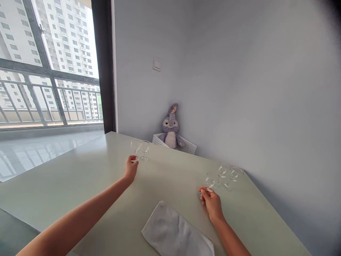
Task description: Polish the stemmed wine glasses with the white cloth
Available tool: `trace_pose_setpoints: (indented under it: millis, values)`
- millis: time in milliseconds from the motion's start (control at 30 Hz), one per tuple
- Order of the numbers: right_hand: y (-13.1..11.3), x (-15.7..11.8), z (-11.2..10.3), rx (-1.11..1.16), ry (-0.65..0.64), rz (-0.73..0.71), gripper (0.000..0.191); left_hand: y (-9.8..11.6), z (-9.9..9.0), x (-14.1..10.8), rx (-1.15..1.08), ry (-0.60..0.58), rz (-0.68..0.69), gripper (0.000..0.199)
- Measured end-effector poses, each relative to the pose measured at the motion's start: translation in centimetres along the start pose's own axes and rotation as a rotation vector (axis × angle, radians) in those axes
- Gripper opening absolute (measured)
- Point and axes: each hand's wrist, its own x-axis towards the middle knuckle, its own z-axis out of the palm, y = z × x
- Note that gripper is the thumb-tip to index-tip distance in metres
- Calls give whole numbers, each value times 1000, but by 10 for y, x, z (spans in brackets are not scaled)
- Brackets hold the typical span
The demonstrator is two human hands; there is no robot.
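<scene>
In the head view, your left hand (130, 169) is nearly closed, thumb and fingers pinched low on the outer left glass (135, 144), around its foot or lower stem. That glass is upright. The inner left glass (144, 146) stands upright just beside it, on the side toward the middle of the surface (165, 174).

Your right hand (211, 204) is mostly closed too, thumb on top and fingers curled under, gripping the near right glass (212, 180) at its foot end. The clear outlines overlap here, so you can't tell exactly how that glass is tilted or whether it touches the surface. Just beyond it are the middle right glass (223, 170) and the outer right glass (236, 173), close together near the wall-side edge; whether they touch is hard to tell.

Count them up and you have two stemmed glasses on your left and three on your right, five in all, every one clear and with nothing visible inside. There is one pale grey cloth (177, 229), lying flat with soft creases, nearer to you and between your forearms.

Your left arm comes in from the lower left corner and stretches long and nearly straight across the surface, wrist bent slightly upward. Your right forearm enters from the bottom, slants up and to the left, and reaches less far.

Past the far edge, one purple plush rabbit (170, 129) sits in one white perforated basket (188, 145).
</scene>
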Motion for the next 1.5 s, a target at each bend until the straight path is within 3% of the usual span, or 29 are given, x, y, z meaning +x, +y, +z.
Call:
trace_pose_setpoints:
  millis: [100, 200, 267, 333, 400, 467, 567, 700, 833, 1000, 1200, 1367, 1500]
  values:
    - [-17, -26, 45, 14, -192, -38, 43, 5, 21, -56, -8, -257, 53, 26]
    - [-37, -53, 90, -17, -372, -104, 47, 14, 39, -101, -54, -586, 171, 34]
    - [-47, -69, 112, -58, -450, -163, 47, 18, 45, -118, -155, -740, 187, 35]
    - [-54, -79, 125, -88, -513, -216, 49, 17, 45, -120, -247, -779, 150, 34]
    - [-57, -83, 128, -102, -571, -243, 54, 11, 38, -108, -254, -671, 123, 33]
    - [-59, -80, 122, -117, -598, -253, 59, 1, 26, -84, -197, -475, 110, 33]
    - [-54, -63, 100, -151, -518, -235, 55, -16, 1, -37, -154, -308, 72, 37]
    - [-38, -37, 63, -134, -360, -174, 43, -35, -23, 14, -109, -204, 37, 41]
    - [-22, -25, 27, -105, -255, -129, 37, -45, -27, 43, -82, -172, 23, 49]
    - [-8, -10, -11, -51, -57, -83, 33, -48, -19, 62, -31, -174, 13, 52]
    - [-1, 34, -43, 25, 260, -66, 36, -40, -12, 74, 45, -183, -1, 43]
    - [-7, 73, -44, 59, 276, -47, 50, -33, -15, 65, 73, -120, -10, 33]
    - [-10, 92, -38, 59, 246, -23, 38, -34, -23, 43, 94, 141, -22, 36]
